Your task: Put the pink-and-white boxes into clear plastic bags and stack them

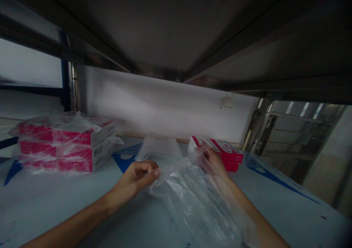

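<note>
A clear plastic bag (192,200) hangs between my two hands over the blue-grey surface, its lower part reaching the front of the view. At its left corner, my left hand (141,176) is closed, with thumb and forefinger pinching the film. My right hand (210,158) is closed on the upper right edge of the bag; film partly covers the hand and forearm. Just beyond it stand red and white boxes (229,150), some hidden behind that hand. Nothing can be made out inside the bag.
Wrapped in clear film, several stacked red and white boxes (74,145) stand at the left. Flat clear plastic (159,147) lies near the back wall. A dark shelf (165,28) hangs low overhead, with metal posts (260,125) at the sides.
</note>
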`<state>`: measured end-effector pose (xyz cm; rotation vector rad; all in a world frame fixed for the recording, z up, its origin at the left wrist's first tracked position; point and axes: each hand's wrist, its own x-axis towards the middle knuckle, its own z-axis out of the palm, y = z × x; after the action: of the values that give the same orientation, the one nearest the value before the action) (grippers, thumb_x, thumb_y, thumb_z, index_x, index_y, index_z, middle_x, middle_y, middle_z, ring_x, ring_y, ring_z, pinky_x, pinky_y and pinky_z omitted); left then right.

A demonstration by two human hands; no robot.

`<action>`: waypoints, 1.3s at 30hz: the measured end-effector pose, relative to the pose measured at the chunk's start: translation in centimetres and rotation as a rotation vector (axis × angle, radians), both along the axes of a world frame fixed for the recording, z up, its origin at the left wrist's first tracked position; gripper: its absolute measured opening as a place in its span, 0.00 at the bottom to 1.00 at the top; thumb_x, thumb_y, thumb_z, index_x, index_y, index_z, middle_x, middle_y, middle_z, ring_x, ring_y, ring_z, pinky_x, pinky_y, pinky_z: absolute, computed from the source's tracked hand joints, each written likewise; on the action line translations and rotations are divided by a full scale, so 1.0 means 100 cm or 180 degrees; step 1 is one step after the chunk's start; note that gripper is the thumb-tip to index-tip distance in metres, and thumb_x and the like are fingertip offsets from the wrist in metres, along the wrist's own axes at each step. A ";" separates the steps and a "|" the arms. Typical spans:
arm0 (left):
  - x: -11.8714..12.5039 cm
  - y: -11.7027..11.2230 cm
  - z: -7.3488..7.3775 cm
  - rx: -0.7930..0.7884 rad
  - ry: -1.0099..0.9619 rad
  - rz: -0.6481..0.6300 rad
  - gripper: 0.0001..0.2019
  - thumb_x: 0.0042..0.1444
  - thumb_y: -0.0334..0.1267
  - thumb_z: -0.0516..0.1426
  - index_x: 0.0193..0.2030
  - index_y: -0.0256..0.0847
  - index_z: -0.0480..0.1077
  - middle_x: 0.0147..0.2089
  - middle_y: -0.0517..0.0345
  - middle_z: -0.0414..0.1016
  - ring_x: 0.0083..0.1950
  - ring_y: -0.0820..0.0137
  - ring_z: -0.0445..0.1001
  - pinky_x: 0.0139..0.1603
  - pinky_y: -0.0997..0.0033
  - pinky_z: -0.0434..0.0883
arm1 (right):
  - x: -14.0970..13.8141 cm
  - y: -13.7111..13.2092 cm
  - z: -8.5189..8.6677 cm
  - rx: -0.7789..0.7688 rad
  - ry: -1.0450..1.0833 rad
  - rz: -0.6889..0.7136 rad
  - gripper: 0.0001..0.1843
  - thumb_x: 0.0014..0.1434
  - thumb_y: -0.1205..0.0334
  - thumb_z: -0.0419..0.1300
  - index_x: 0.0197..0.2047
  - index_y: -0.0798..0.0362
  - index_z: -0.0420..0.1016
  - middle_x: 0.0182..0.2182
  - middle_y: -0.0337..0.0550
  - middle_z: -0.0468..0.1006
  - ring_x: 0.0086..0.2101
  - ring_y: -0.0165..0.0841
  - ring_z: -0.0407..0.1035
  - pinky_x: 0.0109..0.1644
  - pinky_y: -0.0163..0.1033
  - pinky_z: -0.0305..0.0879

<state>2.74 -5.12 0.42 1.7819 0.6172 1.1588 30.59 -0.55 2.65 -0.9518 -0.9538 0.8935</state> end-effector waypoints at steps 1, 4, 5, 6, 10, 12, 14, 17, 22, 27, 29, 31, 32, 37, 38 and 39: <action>-0.001 0.001 0.000 -0.0055 -0.0033 0.0046 0.24 0.63 0.49 0.58 0.20 0.39 0.58 0.28 0.61 0.62 0.33 0.73 0.63 0.37 0.71 0.63 | 0.008 0.002 0.003 -0.0106 0.0375 0.0153 0.20 0.45 0.46 0.72 0.24 0.51 0.70 0.15 0.33 0.70 0.15 0.27 0.62 0.17 0.31 0.58; -0.002 0.003 0.001 -0.0235 -0.0127 0.0185 0.23 0.62 0.50 0.59 0.21 0.39 0.61 0.33 0.59 0.67 0.36 0.72 0.65 0.40 0.72 0.64 | 0.024 0.000 0.011 -0.0306 0.1106 0.0351 0.11 0.49 0.61 0.70 0.27 0.49 0.70 0.13 0.29 0.66 0.14 0.25 0.60 0.17 0.30 0.62; -0.002 0.003 0.001 -0.0325 -0.0163 0.0174 0.22 0.61 0.51 0.59 0.23 0.39 0.63 0.36 0.58 0.69 0.39 0.70 0.67 0.42 0.72 0.65 | 0.025 -0.002 0.013 -0.0331 0.1245 0.0320 0.07 0.51 0.65 0.68 0.29 0.49 0.72 0.15 0.30 0.69 0.15 0.26 0.64 0.21 0.30 0.67; -0.002 0.003 0.001 -0.0445 -0.0195 0.0112 0.20 0.60 0.50 0.60 0.26 0.39 0.64 0.39 0.56 0.71 0.42 0.69 0.69 0.44 0.71 0.67 | 0.025 -0.003 0.014 -0.0340 0.1367 0.0290 0.05 0.53 0.69 0.65 0.30 0.50 0.73 0.18 0.33 0.74 0.19 0.28 0.70 0.26 0.31 0.72; -0.003 0.005 -0.001 -0.1010 -0.0418 -0.0164 0.17 0.54 0.46 0.65 0.35 0.42 0.62 0.37 0.59 0.73 0.39 0.67 0.75 0.40 0.67 0.72 | 0.017 -0.008 0.017 -0.0410 0.1318 0.0512 0.06 0.57 0.71 0.60 0.32 0.51 0.74 0.31 0.43 0.83 0.36 0.33 0.80 0.43 0.36 0.77; -0.004 0.008 -0.002 -0.1103 -0.0593 0.0034 0.20 0.52 0.44 0.67 0.36 0.44 0.58 0.33 0.64 0.72 0.33 0.70 0.75 0.35 0.70 0.73 | 0.014 -0.010 0.018 -0.0593 0.0932 0.0802 0.06 0.61 0.63 0.61 0.31 0.51 0.72 0.29 0.43 0.83 0.33 0.33 0.79 0.40 0.37 0.76; -0.005 0.011 -0.001 -0.1075 -0.0785 0.0425 0.21 0.51 0.43 0.68 0.38 0.44 0.58 0.30 0.67 0.70 0.29 0.73 0.74 0.30 0.75 0.71 | 0.012 -0.013 0.019 -0.0818 0.0418 0.1237 0.17 0.62 0.46 0.61 0.30 0.50 0.69 0.25 0.44 0.81 0.28 0.35 0.78 0.35 0.39 0.74; -0.006 0.014 0.003 -0.1143 -0.1236 0.0945 0.24 0.49 0.43 0.70 0.46 0.45 0.61 0.32 0.66 0.73 0.30 0.74 0.76 0.33 0.76 0.73 | 0.011 -0.022 0.019 -0.0658 -0.0432 0.1860 0.27 0.56 0.34 0.61 0.44 0.50 0.70 0.31 0.46 0.83 0.31 0.40 0.79 0.40 0.45 0.73; -0.007 0.014 0.003 -0.0948 -0.1533 0.0633 0.42 0.52 0.43 0.68 0.70 0.56 0.51 0.66 0.44 0.67 0.61 0.56 0.74 0.61 0.52 0.72 | 0.008 -0.037 0.014 -0.0241 -0.1437 0.2788 0.66 0.47 0.60 0.76 0.73 0.35 0.34 0.53 0.48 0.77 0.49 0.42 0.76 0.51 0.50 0.70; -0.007 0.009 -0.014 0.0621 0.0300 0.0711 0.61 0.44 0.38 0.72 0.75 0.63 0.37 0.79 0.50 0.30 0.76 0.43 0.44 0.69 0.34 0.56 | -0.001 -0.036 0.002 -0.0338 -0.1928 0.2777 0.71 0.41 0.67 0.78 0.74 0.32 0.35 0.54 0.48 0.75 0.42 0.37 0.77 0.39 0.40 0.72; -0.007 0.006 -0.018 0.1099 0.0974 0.0976 0.58 0.46 0.37 0.71 0.76 0.61 0.39 0.79 0.54 0.23 0.77 0.43 0.40 0.70 0.34 0.55 | -0.005 -0.033 -0.002 -0.0244 -0.1922 0.2684 0.65 0.46 0.67 0.75 0.74 0.35 0.38 0.45 0.44 0.80 0.35 0.33 0.77 0.36 0.37 0.70; -0.007 0.003 -0.016 0.1400 0.1268 0.1210 0.51 0.51 0.35 0.67 0.75 0.61 0.42 0.79 0.56 0.21 0.76 0.45 0.45 0.69 0.38 0.60 | -0.010 -0.032 -0.004 -0.0149 -0.1764 0.2626 0.59 0.50 0.65 0.73 0.74 0.37 0.40 0.39 0.41 0.81 0.32 0.32 0.77 0.36 0.38 0.70; -0.007 0.002 -0.014 0.1521 0.1304 0.1315 0.47 0.54 0.34 0.64 0.75 0.60 0.44 0.79 0.56 0.21 0.76 0.46 0.49 0.69 0.40 0.62 | -0.012 -0.032 -0.004 -0.0105 -0.1683 0.2601 0.58 0.51 0.64 0.73 0.74 0.37 0.41 0.38 0.41 0.81 0.31 0.32 0.77 0.36 0.39 0.71; -0.007 0.000 -0.003 0.1781 0.1272 0.1658 0.33 0.58 0.29 0.58 0.69 0.54 0.57 0.79 0.54 0.27 0.68 0.57 0.65 0.66 0.52 0.69 | -0.026 -0.038 -0.005 0.0051 -0.1468 0.2609 0.54 0.55 0.61 0.71 0.73 0.35 0.41 0.45 0.44 0.80 0.37 0.35 0.78 0.41 0.43 0.73; -0.007 0.001 -0.004 0.1791 0.1259 0.1703 0.30 0.58 0.28 0.57 0.66 0.53 0.61 0.79 0.54 0.30 0.66 0.60 0.68 0.65 0.54 0.70 | -0.030 -0.040 -0.006 0.0063 -0.1448 0.2665 0.55 0.54 0.62 0.72 0.73 0.34 0.41 0.47 0.44 0.79 0.39 0.35 0.77 0.43 0.44 0.73; -0.007 0.003 -0.005 0.1802 0.1237 0.1757 0.27 0.58 0.27 0.56 0.63 0.52 0.64 0.78 0.53 0.35 0.63 0.62 0.70 0.63 0.56 0.72 | -0.033 -0.043 -0.007 0.0061 -0.1457 0.2725 0.58 0.52 0.63 0.73 0.73 0.32 0.39 0.49 0.44 0.78 0.40 0.35 0.77 0.43 0.43 0.74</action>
<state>2.01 -4.84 -0.09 2.4432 1.1485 1.4623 27.29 -4.82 1.94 -0.7296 -1.8286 1.3945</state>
